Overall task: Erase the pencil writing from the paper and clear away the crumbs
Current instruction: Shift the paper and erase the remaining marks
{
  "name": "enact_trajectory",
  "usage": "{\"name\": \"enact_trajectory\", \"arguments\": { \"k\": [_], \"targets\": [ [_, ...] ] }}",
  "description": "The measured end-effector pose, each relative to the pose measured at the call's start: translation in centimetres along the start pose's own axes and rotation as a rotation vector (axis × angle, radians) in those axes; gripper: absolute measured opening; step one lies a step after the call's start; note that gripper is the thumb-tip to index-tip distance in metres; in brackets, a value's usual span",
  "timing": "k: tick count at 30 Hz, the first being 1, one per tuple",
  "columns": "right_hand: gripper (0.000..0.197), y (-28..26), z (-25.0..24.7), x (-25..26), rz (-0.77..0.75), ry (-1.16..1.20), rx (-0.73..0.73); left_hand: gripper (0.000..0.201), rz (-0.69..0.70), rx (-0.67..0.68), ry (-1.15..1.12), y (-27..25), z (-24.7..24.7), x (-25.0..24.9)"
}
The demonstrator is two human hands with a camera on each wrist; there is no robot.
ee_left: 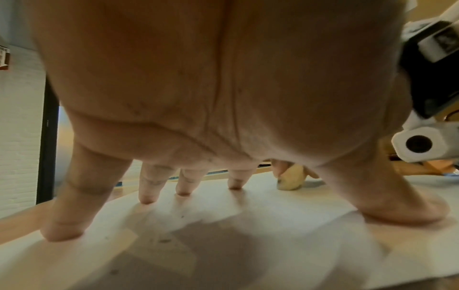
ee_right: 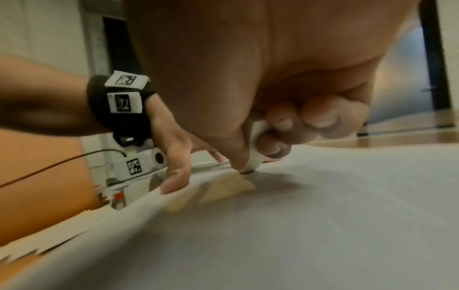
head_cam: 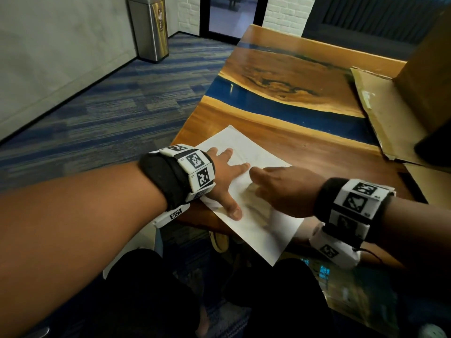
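Note:
A white sheet of paper [head_cam: 266, 237] lies askew at the near edge of the wooden table [head_cam: 305, 142], one corner hanging over it. My left hand [head_cam: 227, 174] lies on the sheet with its fingers spread and the fingertips [ee_left: 146, 198] pressing it flat. My right hand [head_cam: 258, 176] pinches a small pale eraser [ee_right: 255, 157] between thumb and curled fingers, its tip set on the paper [ee_right: 323, 215] just right of the left index finger. The left wrist view shows the eraser [ee_left: 290, 181] standing on the paper [ee_left: 248, 225], with a few dark crumbs [ee_left: 164, 240] near my palm. Any pencil marks are too faint to make out.
A flattened cardboard flap and box [head_cam: 380, 113] take up the table's right side. A blue resin band [head_cam: 280, 103] runs across the wood beyond the paper. A steel bin [head_cam: 148, 28] stands on the carpet far left. My legs are below the table edge.

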State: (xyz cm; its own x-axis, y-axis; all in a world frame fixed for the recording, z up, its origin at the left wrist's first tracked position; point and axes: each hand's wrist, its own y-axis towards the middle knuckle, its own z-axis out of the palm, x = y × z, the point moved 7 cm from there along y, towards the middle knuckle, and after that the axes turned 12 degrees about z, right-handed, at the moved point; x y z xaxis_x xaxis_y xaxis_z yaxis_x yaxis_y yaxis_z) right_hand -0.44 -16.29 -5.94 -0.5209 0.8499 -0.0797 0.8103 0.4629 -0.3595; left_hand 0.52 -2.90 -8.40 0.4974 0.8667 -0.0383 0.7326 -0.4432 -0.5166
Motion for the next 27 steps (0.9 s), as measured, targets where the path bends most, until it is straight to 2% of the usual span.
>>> {"name": "enact_trajectory", "arguments": {
  "k": [1,4,5,6,9,10,11,14,15,19,24,27],
  "targets": [
    [0.017,0.4,-0.2,-0.4,0.016,-0.028,-0.006,0.134,0.0,0.001,0.006,0.1,-0.1,0.0],
    [0.014,2.2,-1.7,-4.6,0.217,-0.095,-0.09,0.135,-0.005,0.005,0.015,0.2,0.0,0.1],
    [0.016,2.0,-1.8,-4.7,0.22,-0.098,-0.095,0.135,-0.007,0.006,0.015,0.1,0.0,0.1],
    [0.017,1.3,-1.6,-3.8,0.17,-0.093,-0.076,0.134,-0.008,0.005,0.013,0.0,0.0,0.1],
    [0.02,-2.2,0.2,1.2,-0.101,-0.034,0.023,0.134,0.001,-0.011,0.003,-0.1,-0.1,-0.1],
    [0.021,-2.5,0.7,1.5,-0.123,-0.045,0.045,0.134,0.001,-0.012,0.004,-0.1,-0.1,-0.1],
    [0.021,-1.9,0.4,1.0,-0.094,-0.066,0.038,0.134,0.0,-0.009,0.009,-0.1,-0.1,0.0],
    [0.022,0.9,-0.9,-3.4,0.143,-0.11,-0.048,0.132,0.001,-0.01,0.023,-0.1,-0.2,-0.2],
    [0.021,1.4,-1.2,-4.0,0.178,-0.107,-0.066,0.132,-0.001,-0.006,0.025,-0.3,-0.1,-0.2],
    [0.013,1.8,-1.2,-1.5,0.075,-0.08,-0.052,0.132,0.006,-0.004,0.023,-0.5,0.0,-0.1],
    [0.011,5.0,-2.8,-3.7,0.237,-0.121,-0.133,0.133,0.008,-0.012,0.033,-0.4,-0.1,-0.1],
    [0.015,4.5,-2.8,-2.6,0.208,-0.098,-0.094,0.132,0.013,-0.017,0.025,-0.8,-0.1,0.0]
  ]
}}
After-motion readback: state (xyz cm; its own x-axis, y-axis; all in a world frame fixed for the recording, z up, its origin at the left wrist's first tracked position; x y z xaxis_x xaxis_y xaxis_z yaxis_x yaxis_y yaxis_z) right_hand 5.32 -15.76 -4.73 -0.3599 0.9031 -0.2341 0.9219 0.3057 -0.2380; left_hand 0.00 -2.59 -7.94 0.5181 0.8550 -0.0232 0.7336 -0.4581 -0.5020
